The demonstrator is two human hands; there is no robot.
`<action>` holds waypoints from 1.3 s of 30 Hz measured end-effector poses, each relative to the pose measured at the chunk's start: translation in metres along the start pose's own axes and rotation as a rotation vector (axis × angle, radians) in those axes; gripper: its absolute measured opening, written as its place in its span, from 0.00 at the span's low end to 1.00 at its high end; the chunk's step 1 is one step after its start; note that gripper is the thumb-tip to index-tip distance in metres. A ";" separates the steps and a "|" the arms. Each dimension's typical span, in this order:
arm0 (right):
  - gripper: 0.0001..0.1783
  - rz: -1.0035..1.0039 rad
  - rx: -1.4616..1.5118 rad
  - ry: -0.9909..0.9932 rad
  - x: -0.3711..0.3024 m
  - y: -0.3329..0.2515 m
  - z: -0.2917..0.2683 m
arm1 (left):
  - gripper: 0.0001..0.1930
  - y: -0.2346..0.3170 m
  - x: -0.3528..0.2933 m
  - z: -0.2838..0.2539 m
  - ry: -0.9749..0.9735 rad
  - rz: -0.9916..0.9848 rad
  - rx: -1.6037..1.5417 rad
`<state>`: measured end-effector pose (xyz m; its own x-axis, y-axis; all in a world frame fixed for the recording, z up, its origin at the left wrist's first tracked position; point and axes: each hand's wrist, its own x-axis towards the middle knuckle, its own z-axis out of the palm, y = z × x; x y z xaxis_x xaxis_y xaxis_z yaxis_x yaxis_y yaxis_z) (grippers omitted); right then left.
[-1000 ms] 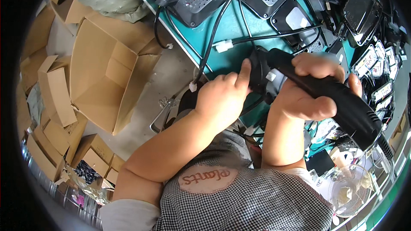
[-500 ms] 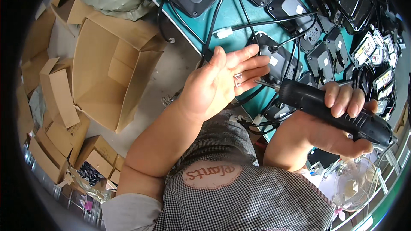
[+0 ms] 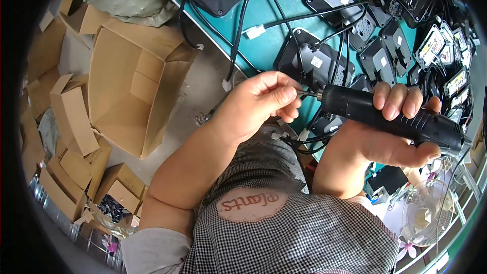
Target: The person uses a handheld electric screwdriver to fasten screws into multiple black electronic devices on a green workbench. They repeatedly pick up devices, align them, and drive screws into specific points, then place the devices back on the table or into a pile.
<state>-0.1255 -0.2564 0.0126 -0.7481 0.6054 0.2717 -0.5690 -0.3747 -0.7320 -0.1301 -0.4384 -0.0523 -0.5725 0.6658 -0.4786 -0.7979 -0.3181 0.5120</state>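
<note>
My right hand [image 3: 393, 127] is wrapped round a black electric screwdriver [image 3: 375, 111], which lies sideways with its bit pointing left. My left hand [image 3: 269, 96] is curled closed, thumb and forefinger pinched at the tip of the metal bit [image 3: 308, 93]. The small silver screws seen on its fingers earlier are now hidden inside the curled fingers. Just beyond both hands, a black plastic housing [image 3: 324, 66] with a white label and a cable lies on the teal table [image 3: 243, 15].
More black housings [image 3: 375, 61] with cables and white connectors [image 3: 255, 31] cover the table, piled higher at the right. On the left stand open cardboard boxes [image 3: 119, 81]. A green-grey cloth bundle [image 3: 127, 0] lies behind them. A fan [image 3: 426, 215] is at lower right.
My left hand, open palm-up with small screws on it before, has curled shut and its fingertips meet the bit. The screwdriver has shifted slightly left and up.
</note>
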 end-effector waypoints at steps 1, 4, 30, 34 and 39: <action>0.39 0.016 -0.015 -0.001 0.000 -0.001 0.000 | 0.11 -0.001 0.001 -0.001 0.019 -0.022 -0.047; 0.35 0.046 -0.046 0.007 0.000 -0.005 0.001 | 0.08 -0.004 0.002 0.003 0.107 -0.011 -0.036; 0.42 -0.192 -0.340 -0.305 -0.036 0.036 0.015 | 0.29 -0.034 -0.001 0.002 0.369 0.626 1.601; 0.41 -0.224 -0.315 -0.393 -0.036 0.050 0.011 | 0.28 -0.031 0.001 0.000 0.370 0.575 1.620; 0.41 -0.235 -0.337 -0.530 -0.034 0.052 0.013 | 0.26 -0.028 0.006 -0.001 0.283 0.478 1.632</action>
<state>-0.1340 -0.3056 -0.0272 -0.7323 0.1853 0.6553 -0.6644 0.0167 -0.7472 -0.1113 -0.4258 -0.0702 -0.8390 0.5367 -0.0893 0.3377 0.6424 0.6880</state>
